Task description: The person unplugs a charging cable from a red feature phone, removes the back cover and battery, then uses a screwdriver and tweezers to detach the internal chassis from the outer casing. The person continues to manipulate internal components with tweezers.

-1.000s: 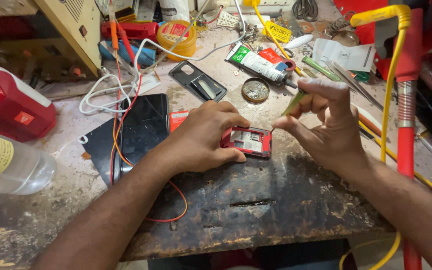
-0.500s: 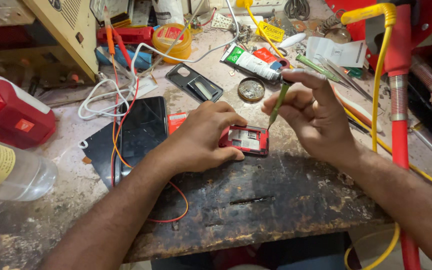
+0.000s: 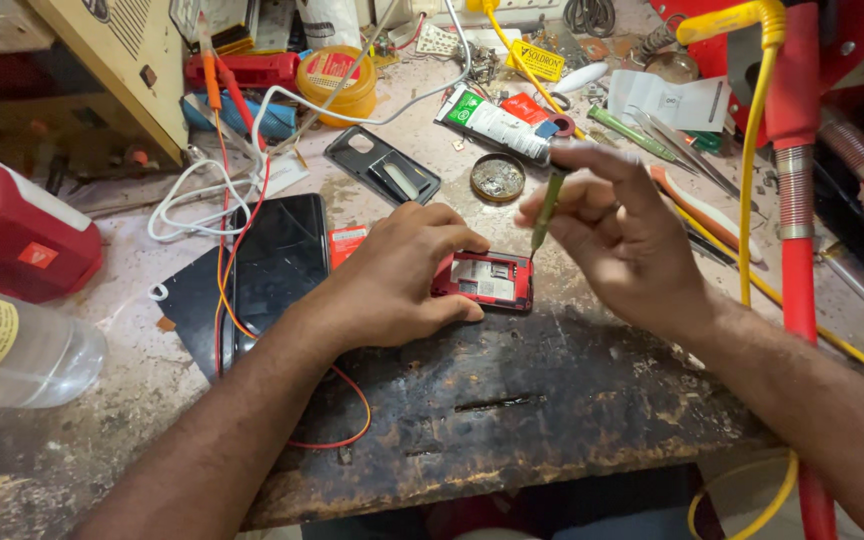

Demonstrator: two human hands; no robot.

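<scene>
Left hand: my left hand (image 3: 397,275) clamps the red phone (image 3: 484,280) flat on the bench (image 3: 512,400).
Right hand: my right hand (image 3: 617,235) pinches a green screwdriver (image 3: 546,207), tip down at the phone's top edge.
Around: dark tablet (image 3: 277,262) just left; round tin (image 3: 498,177) and black cover (image 3: 382,166) behind.
Obstruction: orange wires (image 3: 227,220) cross the tablet.
Room: bench's front edge near; bare strip there.
Axis: phone lies left-right; screwdriver nearly upright.

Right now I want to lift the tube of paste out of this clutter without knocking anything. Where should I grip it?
Grip the white-and-green tube across its flat middle, coming from above. It lies flat and slantwise on the bench, dark cap toward the right hand that holds the green screwdriver. The cap end is crowded; the middle lies bare.
</scene>
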